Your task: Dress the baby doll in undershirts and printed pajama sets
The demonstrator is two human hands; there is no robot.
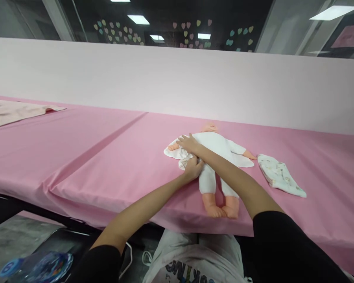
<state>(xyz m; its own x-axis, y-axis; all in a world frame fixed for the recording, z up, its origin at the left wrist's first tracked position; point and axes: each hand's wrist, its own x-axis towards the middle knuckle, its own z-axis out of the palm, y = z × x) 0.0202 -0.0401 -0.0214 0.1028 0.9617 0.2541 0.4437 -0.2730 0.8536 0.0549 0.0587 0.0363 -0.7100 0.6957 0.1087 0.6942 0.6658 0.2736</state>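
A baby doll (220, 147) in white lies on the pink-covered table (106, 157), its head away from me and bare feet near the front edge. A white garment (244, 161) is spread under its upper body. My right hand (189, 144) reaches across the doll, with its fingers over the arm on the left side, close to the doll's hand (173, 147). Just below it, my left hand (194, 169) is closed on bunched white fabric (183, 160) beside the doll's waist. My hands partly hide the sleeve and this fabric.
To the doll's right lies a folded white printed cloth (280, 175). A pale mat (17, 111) is at the far left. Behind the table runs a white low wall (177, 84). A plastic bottle (39, 267) and black chair (61, 243) are low at the left.
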